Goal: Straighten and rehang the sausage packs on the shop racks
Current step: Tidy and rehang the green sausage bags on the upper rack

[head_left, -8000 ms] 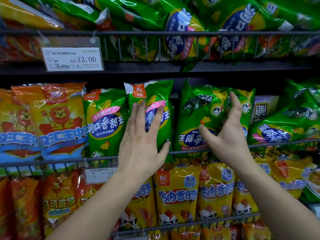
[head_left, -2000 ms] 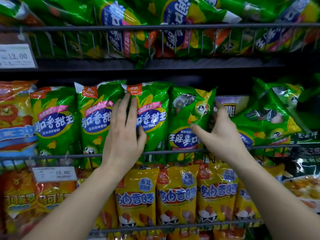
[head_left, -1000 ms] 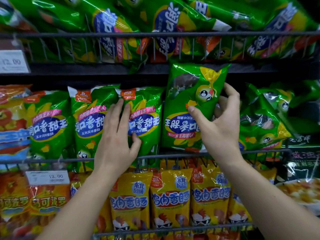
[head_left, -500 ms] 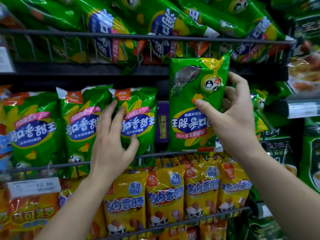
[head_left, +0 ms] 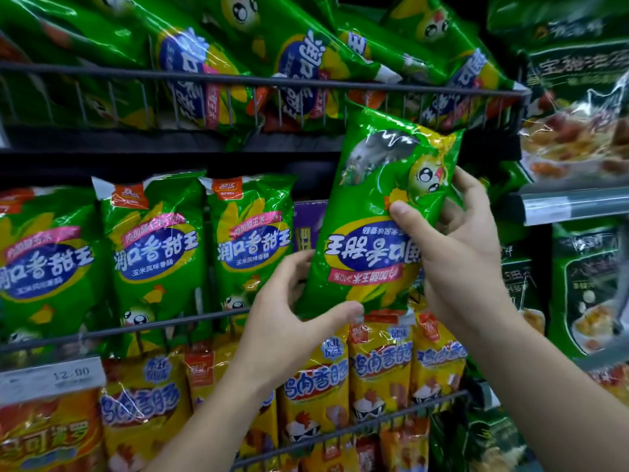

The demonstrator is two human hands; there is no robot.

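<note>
Reaching up, the right hand [head_left: 467, 257] clasps the inverted green pack [head_left: 372, 199], the left hand [head_left: 289, 323] pinching its lower edge.

Both hands grip an upside-down green pack [head_left: 381, 212]. The left hand [head_left: 289, 321] holds its bottom, the right hand [head_left: 456, 253] its side.

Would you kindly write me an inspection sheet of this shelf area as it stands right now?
Surface: middle wire rack, with a gap where a purple item shows behind.
Job's things: held green pack, in front of the rack, print upside down; three upright green packs left of the gap.
Clutter: top-rack packs lie tilted, overlapping.
Hands: left hand grips the pack's lower edge; right hand holds its right side, thumb on front.
Cables: nothing seen.
Surroundings: yellow packs below; price tag; other goods at right.
</note>
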